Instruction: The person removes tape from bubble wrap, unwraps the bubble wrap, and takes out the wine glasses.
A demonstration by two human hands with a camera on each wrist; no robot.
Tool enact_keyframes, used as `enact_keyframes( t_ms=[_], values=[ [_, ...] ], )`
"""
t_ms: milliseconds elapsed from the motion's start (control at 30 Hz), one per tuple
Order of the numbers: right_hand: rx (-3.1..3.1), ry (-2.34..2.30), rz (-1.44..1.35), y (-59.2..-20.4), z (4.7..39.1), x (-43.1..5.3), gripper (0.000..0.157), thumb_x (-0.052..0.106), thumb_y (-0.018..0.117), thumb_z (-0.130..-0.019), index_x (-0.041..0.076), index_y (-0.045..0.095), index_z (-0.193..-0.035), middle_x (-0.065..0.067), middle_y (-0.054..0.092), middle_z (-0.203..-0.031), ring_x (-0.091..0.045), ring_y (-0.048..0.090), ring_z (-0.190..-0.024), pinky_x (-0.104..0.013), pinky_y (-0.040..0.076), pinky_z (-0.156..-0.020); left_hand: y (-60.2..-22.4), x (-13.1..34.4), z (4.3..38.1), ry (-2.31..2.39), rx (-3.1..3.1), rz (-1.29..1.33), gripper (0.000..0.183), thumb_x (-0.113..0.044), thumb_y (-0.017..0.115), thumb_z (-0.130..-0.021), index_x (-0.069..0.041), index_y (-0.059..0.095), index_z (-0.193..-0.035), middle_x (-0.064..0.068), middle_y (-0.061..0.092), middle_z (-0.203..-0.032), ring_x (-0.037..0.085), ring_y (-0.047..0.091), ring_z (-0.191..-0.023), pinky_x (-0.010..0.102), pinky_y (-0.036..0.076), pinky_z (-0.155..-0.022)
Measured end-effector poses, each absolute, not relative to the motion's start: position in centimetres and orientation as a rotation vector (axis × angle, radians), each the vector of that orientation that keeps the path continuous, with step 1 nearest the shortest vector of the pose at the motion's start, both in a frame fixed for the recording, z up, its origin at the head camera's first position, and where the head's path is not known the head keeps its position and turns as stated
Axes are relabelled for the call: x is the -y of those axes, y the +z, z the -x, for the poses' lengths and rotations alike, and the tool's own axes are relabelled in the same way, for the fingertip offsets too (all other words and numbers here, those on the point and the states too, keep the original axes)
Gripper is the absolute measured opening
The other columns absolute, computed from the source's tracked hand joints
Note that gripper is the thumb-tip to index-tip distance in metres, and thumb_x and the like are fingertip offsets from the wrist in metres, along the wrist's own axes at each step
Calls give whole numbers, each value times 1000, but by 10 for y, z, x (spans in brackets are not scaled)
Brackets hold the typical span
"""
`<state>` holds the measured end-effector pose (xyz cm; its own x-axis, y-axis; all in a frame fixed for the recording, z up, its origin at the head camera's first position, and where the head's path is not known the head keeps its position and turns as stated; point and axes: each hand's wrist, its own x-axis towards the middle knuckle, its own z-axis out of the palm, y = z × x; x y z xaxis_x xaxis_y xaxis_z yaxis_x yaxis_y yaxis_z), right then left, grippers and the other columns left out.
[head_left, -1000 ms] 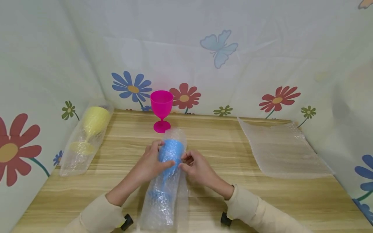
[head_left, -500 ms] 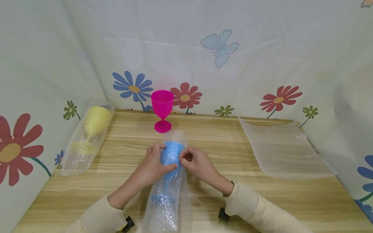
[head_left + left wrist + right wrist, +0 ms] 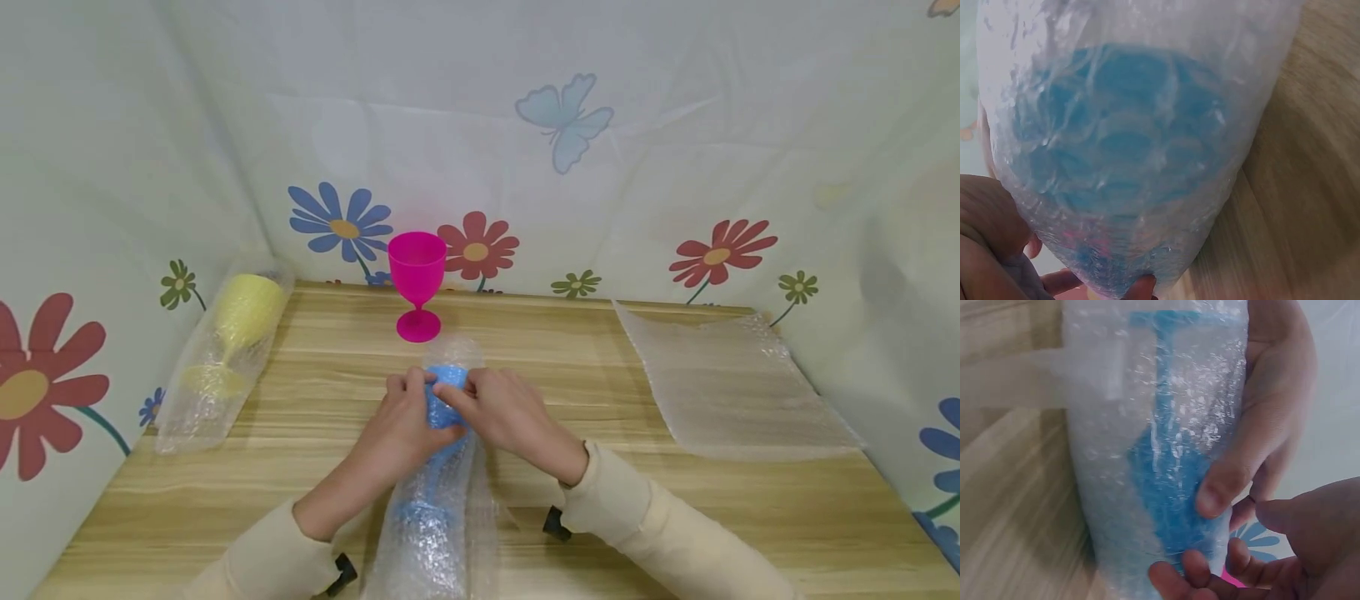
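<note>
A blue goblet (image 3: 444, 408) lies inside a sleeve of bubble wrap (image 3: 431, 554), its bowl pointing away from me and its foot towards me. My left hand (image 3: 408, 421) grips the wrapped bowl from the left, thumb across the top. On the other side, my right hand (image 3: 513, 412) curls its fingers over the bowl near the rim, its thumb close to the left fingertips. Through the bubbles, the left wrist view shows the round blue foot (image 3: 1122, 131). A translucent strip (image 3: 1016, 378) sticks out from the wrap's side in the right wrist view.
Upright at the back stands a pink goblet (image 3: 417, 271). Along the left edge lies a yellow goblet (image 3: 247, 308) in bubble wrap. A flat bubble wrap sheet (image 3: 738, 396) covers part of the wooden table (image 3: 570, 367) at right. Flower-printed cloth (image 3: 465, 125) surrounds the table.
My right hand has moved left and slightly up, from the wrap's right edge onto the bowl, and now covers part of it. The left hand keeps its grip, shifted slightly right.
</note>
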<state>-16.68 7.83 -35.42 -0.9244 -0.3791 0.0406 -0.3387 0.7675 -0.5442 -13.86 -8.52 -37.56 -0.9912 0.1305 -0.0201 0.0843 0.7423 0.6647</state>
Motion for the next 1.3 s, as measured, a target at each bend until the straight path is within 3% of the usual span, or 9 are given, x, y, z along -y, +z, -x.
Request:
enact_keyframes(
  t_ms=[233, 567, 900, 1067, 1200, 1300],
  values=[
    [-2904, -668, 613, -349, 168, -74, 59, 50, 62, -102, 18, 47, -54, 8, 33, -47, -10, 35, -43, -22, 23, -42, -374, 80, 137, 1059, -2900, -161, 72, -34, 86, -85, -2, 45, -135, 27, 44, -126, 33, 57, -93, 41, 49, -63],
    [-2944, -541, 577, -346, 169, -71, 63, 44, 63, -101, 18, 43, -48, 9, 29, -44, -11, 34, -43, -23, 20, -41, -375, 74, 135, 981, -3019, -190, 71, -34, 90, -81, -2, 48, -128, 26, 47, -117, 43, 59, -99, 50, 53, -62],
    [-2877, -562, 605, -343, 171, -78, 50, 26, 58, -98, 19, 42, -51, 8, 33, -47, -11, 34, -46, -25, 25, -43, -374, 69, 135, 944, -3029, -212, 70, -35, 89, -81, 0, 48, -126, 24, 47, -116, 42, 57, -100, 49, 53, -63],
    [-2829, -566, 566, -341, 172, -81, 55, 34, 54, -105, 17, 48, -53, 5, 40, -50, -14, 42, -48, -28, 32, -46, -375, 68, 136, 936, -3045, -228, 71, -35, 90, -80, 0, 49, -126, 23, 48, -114, 42, 58, -99, 49, 54, -63],
    [-2812, -575, 581, -343, 173, -82, 59, 43, 62, -102, 17, 48, -51, 8, 35, -46, -12, 39, -45, -25, 28, -44, -377, 67, 135, 917, -3057, -235, 71, -36, 90, -80, 0, 49, -126, 23, 48, -114, 44, 58, -100, 48, 54, -62],
    [-2808, -598, 607, -344, 173, -84, 57, 39, 65, -101, 18, 47, -51, 9, 34, -46, -10, 37, -45, -24, 26, -44, -377, 66, 136, 903, -3059, -230, 71, -36, 90, -80, 0, 49, -126, 23, 48, -115, 44, 58, -100, 47, 54, -62]
  ],
)
